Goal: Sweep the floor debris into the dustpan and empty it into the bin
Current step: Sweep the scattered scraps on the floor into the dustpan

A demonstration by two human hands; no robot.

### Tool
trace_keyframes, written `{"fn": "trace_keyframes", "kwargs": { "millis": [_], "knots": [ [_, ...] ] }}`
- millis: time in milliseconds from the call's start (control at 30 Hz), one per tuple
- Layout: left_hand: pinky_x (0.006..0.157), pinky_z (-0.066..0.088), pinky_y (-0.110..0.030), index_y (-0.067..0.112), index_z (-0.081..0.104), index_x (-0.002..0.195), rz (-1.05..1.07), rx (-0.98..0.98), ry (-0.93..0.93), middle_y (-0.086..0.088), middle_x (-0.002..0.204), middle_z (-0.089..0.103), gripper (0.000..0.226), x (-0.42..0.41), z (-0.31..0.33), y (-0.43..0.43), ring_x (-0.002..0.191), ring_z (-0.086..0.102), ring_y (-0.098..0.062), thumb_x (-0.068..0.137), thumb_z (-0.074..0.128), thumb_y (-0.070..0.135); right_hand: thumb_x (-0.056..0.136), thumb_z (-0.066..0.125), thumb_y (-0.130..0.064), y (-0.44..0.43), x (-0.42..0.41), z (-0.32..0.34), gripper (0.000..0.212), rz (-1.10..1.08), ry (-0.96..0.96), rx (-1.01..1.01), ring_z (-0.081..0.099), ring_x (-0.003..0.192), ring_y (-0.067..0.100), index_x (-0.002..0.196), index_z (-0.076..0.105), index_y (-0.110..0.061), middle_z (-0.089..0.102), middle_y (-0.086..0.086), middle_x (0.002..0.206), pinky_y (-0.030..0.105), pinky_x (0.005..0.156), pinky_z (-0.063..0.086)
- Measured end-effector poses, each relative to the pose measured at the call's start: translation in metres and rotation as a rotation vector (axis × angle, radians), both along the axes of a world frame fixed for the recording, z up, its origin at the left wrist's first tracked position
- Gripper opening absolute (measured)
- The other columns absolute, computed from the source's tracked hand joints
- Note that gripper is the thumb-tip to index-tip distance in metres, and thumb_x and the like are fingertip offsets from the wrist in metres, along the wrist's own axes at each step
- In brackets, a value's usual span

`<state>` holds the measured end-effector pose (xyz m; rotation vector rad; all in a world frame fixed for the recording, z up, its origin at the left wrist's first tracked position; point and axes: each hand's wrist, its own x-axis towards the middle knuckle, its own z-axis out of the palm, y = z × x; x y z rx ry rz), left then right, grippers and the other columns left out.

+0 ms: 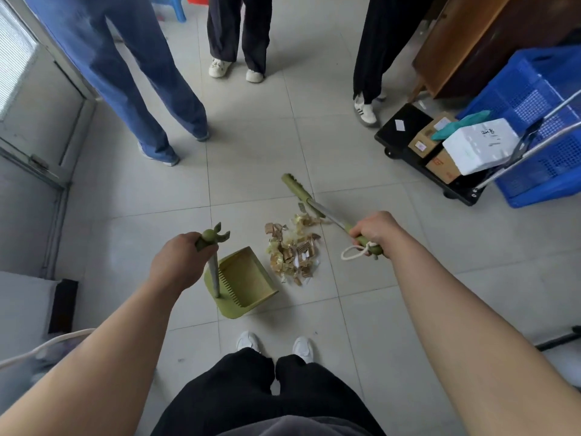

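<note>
Floor tiles (251,152): debris (292,253) between dustpan (251,278) (left grip (176,262) holds) and broom (295,188) (right grip (374,229) holds).

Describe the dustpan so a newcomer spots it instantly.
Start at the debris pile in the middle of the tiled floor. Just left of it sits the dustpan, its upright handle held by the left hand. Unlike the equally green broom beyond the pile, it is an open tray with comb teeth inside.

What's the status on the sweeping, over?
Left hand grips dustpan handle, right hand grips broom. Debris piled between them, dustpan empty. Three people stand beyond.
</note>
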<state>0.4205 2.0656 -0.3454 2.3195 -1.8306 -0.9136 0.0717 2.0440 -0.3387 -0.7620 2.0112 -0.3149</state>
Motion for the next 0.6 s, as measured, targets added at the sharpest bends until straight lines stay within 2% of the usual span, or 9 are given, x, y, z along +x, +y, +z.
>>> {"fn": "trace_keyframes", "kwargs": {
  "millis": [100,200,367,600],
  "knots": [
    [0.05,0.03,-0.028,0.017,0.056,0.076,0.003,-0.007,-0.011,0.0,0.066,0.053,0.028,-0.008,-0.006,0.006,0.06,0.049,-0.02,0.09,0.058,0.041,0.076,0.059,0.004,0.008,-0.013,-0.008,0.007,0.052,0.076,0.049,0.041,0.023,0.018,0.073,0.061,0.01,0.052,0.01,0.033,0.02,0.035,0.038],
    [0.052,0.033,-0.028,0.018,0.058,0.079,-0.001,-0.008,-0.009,0.001,0.067,0.055,0.025,-0.018,-0.015,0.01,0.063,0.051,-0.021,0.09,0.058,0.041,0.078,0.059,0.002,0.02,-0.031,-0.02,0.012,0.07,0.103,0.077,0.04,0.022,0.017,0.085,0.059,0.012,0.057,0.017,0.046,0.02,0.035,0.038],
    [0.051,0.032,-0.027,0.02,0.059,0.084,-0.01,-0.004,-0.014,0.003,0.069,0.056,0.022,-0.04,-0.028,0.015,0.064,0.051,-0.017,0.09,0.058,0.041,0.078,0.058,0.004,0.04,-0.057,-0.034,0.008,0.099,0.147,0.136,0.041,0.021,0.019,0.08,0.058,0.012,0.058,0.022,0.06,0.021,0.035,0.039],
    [0.055,0.035,-0.029,0.018,0.06,0.085,0.003,0.035,0.073,0.001,0.069,0.055,0.023,-0.049,-0.05,0.023,0.067,0.053,-0.023,0.09,0.057,0.04,0.082,0.055,0.005,0.06,-0.044,-0.041,0.006,0.101,0.13,0.244,0.041,0.019,0.019,0.079,0.054,0.01,0.057,0.023,0.064,0.019,0.034,0.036]
  ]
}}
